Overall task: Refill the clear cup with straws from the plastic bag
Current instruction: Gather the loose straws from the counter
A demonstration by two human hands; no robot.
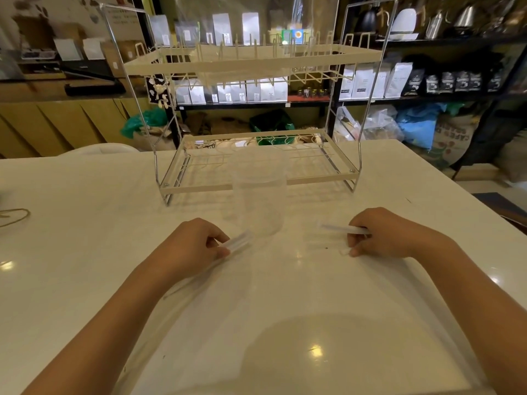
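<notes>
Straws, thin, pale and translucent, are gripped as a small bundle (238, 243) in the curled fingers of the left hand (196, 240), the bundle slanting up toward the base of the tall clear plastic cup (261, 203). A single short straw (342, 228) is pinched by the right hand (379, 235), lying almost level and pointing left. The plastic bag is probably the faint film (188, 283) trailing from under the left hand toward the viewer, though its edges cannot be made out with certainty.

The cup stands upright on the glossy white desk (85, 223), between and just beyond the two hands, and appears empty. It is thin-walled, light and nearly invisible against the desk, so it could be tipped if the bundle is pushed against its rim. Smooth straws could slide out of a loose grip and roll on the polished surface.

Behind the cup stands a cream two-tier wire rack with clear side panels (256, 109); a stray straw could roll under it.
</notes>
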